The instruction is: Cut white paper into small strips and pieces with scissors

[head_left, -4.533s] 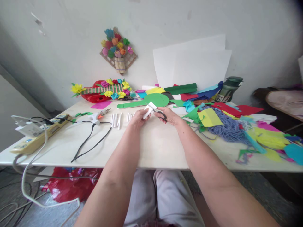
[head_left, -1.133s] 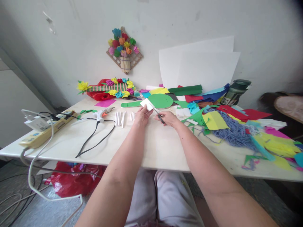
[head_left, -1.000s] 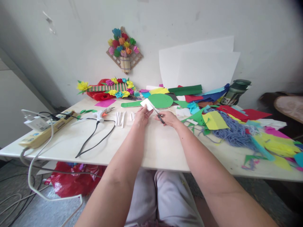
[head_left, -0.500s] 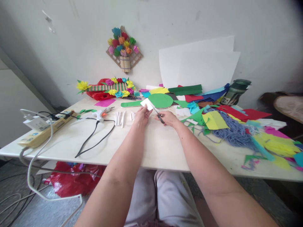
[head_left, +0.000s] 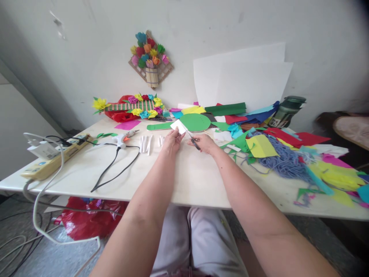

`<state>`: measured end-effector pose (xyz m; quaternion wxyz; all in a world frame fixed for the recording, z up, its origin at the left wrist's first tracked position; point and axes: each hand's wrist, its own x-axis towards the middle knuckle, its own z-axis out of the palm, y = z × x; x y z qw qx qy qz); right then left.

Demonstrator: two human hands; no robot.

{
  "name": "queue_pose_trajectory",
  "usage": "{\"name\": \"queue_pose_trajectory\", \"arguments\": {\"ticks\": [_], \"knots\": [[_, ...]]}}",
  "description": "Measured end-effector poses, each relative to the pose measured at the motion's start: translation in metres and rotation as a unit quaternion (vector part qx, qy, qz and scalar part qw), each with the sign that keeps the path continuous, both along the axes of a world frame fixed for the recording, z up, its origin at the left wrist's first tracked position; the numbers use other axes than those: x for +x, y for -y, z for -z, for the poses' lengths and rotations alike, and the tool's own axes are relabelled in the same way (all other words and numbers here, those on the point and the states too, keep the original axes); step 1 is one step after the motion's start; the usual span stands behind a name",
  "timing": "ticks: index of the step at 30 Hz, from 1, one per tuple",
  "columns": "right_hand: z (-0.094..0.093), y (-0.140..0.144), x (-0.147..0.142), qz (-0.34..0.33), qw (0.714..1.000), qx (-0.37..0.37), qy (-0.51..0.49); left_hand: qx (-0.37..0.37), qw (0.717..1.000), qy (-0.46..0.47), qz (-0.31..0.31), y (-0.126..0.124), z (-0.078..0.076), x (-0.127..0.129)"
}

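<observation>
White table (head_left: 190, 181) against a pale wall, as I see it: my left hand (head_left: 172, 141) pinching a small white paper piece (head_left: 178, 126) at centre; my right hand (head_left: 205, 144), at its 3 o'clock, closed around black-handled scissors (head_left: 193, 141), blades meeting the paper; glue gun (head_left: 122, 138) at 9 o'clock; blue yarn (head_left: 284, 161) at 3 o'clock

Hands: two — left hand (head_left: 172, 141) and right hand (head_left: 205, 144), at the table's centre.
Scissors (head_left: 192, 140): one.
White paper piece (head_left: 178, 126): one.
Glue gun (head_left: 122, 138): one, at 9 o'clock of the hands.
Power strip (head_left: 53, 161): one.
Green bottle (head_left: 285, 111): one — at 2 o'clock.
Wall flower plaque (head_left: 150, 58): one.
</observation>
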<state>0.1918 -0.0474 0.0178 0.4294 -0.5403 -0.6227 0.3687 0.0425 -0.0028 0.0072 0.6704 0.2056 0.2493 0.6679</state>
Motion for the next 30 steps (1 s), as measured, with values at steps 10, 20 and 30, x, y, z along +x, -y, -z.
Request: {"name": "queue_pose_trajectory", "arguments": {"ticks": [10,20,30], "knots": [[-0.004,0.000,-0.002,0.014,0.976,0.078,0.201,-0.019,1.000,0.019,0.001,-0.001,-0.001,-0.001],[-0.009,0.003,-0.005,0.014,0.961,0.098,0.257,-0.018,1.000,0.014,0.006,-0.002,-0.001,-0.003],[-0.008,0.006,-0.004,0.013,0.967,0.070,0.246,-0.017,0.999,-0.038,0.025,-0.003,0.001,-0.006]]}}
